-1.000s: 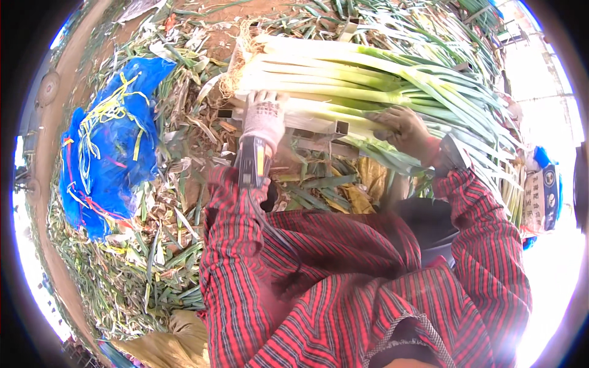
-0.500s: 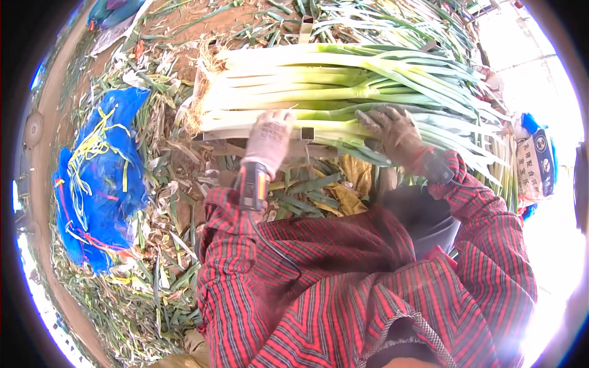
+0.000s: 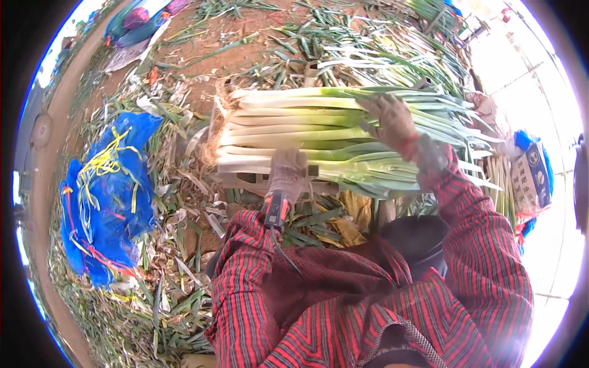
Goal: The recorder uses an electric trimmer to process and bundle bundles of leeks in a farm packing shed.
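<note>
Blue, crumpled plastic mesh sacking (image 3: 113, 202) lies at left on leaf litter, with thin yellow ties (image 3: 104, 159) across its upper part. To its right, a row of long, white-and-green leeks (image 3: 294, 126) lies side by side, pale roots leftward and leaves rightward. At their near edge is the left hand (image 3: 288, 175), in a pale knit glove; a small black device (image 3: 276, 211) with an orange-red strip sits at its wrist. Fingers rest against the nearest white stalks; whether they grip any cannot be told. Just right of this hand stands a square-ended metal post (image 3: 313, 171). Further right, the right hand (image 3: 392, 121), in a soiled grey-tan glove, is over the green section, fingers spread and thumb apart, a wide posture. At far right, a pale package (image 3: 527, 184) bears dark printed characters beside a dark blue panel with a round, pale emblem.
</note>
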### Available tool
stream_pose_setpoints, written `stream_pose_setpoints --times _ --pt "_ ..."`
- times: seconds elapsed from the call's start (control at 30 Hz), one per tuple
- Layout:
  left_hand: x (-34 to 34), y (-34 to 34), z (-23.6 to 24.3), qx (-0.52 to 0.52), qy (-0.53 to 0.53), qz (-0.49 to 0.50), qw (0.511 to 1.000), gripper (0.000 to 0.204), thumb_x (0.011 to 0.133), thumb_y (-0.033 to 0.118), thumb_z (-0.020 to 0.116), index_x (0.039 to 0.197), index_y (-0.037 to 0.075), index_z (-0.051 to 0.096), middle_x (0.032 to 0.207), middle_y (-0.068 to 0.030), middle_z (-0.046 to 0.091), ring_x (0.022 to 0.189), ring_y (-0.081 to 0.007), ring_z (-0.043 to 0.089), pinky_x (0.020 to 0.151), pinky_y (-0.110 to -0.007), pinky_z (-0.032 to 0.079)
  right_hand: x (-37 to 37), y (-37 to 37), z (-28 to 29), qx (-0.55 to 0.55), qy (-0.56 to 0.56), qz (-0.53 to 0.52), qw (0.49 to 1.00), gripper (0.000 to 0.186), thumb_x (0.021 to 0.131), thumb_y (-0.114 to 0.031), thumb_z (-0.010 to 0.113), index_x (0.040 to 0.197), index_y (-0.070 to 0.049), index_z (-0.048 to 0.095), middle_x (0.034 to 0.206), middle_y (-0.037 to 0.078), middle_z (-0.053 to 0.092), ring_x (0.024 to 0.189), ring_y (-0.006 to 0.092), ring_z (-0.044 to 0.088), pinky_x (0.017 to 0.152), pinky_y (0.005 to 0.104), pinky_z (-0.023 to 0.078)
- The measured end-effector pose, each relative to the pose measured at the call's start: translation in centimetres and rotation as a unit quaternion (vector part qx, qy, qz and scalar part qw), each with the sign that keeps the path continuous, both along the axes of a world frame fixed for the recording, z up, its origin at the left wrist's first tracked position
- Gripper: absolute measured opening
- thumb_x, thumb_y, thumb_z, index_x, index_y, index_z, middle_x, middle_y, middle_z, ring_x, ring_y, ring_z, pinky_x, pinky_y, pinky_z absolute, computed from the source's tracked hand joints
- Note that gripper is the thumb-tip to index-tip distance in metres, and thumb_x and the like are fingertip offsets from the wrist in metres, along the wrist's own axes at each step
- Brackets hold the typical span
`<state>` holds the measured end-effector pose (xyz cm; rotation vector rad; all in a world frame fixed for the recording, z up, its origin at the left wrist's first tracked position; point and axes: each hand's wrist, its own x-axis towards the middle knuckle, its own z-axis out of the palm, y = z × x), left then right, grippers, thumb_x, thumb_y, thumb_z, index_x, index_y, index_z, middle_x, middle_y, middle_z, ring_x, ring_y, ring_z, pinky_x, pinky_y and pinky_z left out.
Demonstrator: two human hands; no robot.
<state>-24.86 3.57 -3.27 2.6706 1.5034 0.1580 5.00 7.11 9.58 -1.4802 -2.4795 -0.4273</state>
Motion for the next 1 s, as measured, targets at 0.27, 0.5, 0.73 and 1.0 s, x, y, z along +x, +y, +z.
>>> stream_pose_setpoints --times 0.27,0.5,0.73,1.0 --pt "-0.7 -0.4 1.6 -0.012 0.001 -0.02 1.0 0.054 0.084 0.036 0.067 0.127 0.005 0.056 0.124 -0.0147 0.054 0.118 -0.0332 0.05 0.106 -0.048 0.038 0.5 7.0 -1.4 -0.104 -0.019 -0.005 0.994 0.052 0.084 -0.023 0.074 0.135 -0.019 0.064 0.117 0.01 0.068 0.108 0.035 0.063 0.091 0.046 0.051" --pt "-0.3 -0.5 2.5 -0.037 0.037 -0.01 0.999 0.061 0.084 0.044 0.069 0.129 0.006 0.054 0.129 -0.0147 0.053 0.121 -0.0346 0.05 0.107 -0.049 0.038 -0.9 7.2 4.2 0.019 0.061 0.018 0.998 0.045 0.089 -0.022 0.072 0.134 -0.022 0.067 0.104 0.011 0.069 0.097 0.037 0.064 0.084 0.048 0.052" --pt "-0.5 -0.6 2.6 -0.036 0.029 -0.009 0.999 0.053 0.083 0.033 0.071 0.127 0.009 0.054 0.128 -0.0139 0.053 0.121 -0.0344 0.05 0.106 -0.048 0.039 -5.7 2.4 3.1 -0.063 0.043 0.094 0.993 0.042 0.084 -0.021 0.075 0.125 -0.016 0.071 0.098 0.01 0.068 0.094 0.0327 0.064 0.085 0.0471 0.049" --pt "-1.5 -0.4 2.6 -0.119 -0.106 -0.01 0.987 0.053 0.087 0.033 0.067 0.132 0.007 0.056 0.129 -0.0184 0.059 0.124 -0.0343 0.054 0.109 -0.048 0.041 -8.8 -4.1 0.3 -0.274 0.05 0.038 0.96 0.041 0.085 -0.024 0.073 0.125 -0.016 0.071 0.099 0.012 0.067 0.096 0.0345 0.063 0.085 0.0478 0.048"
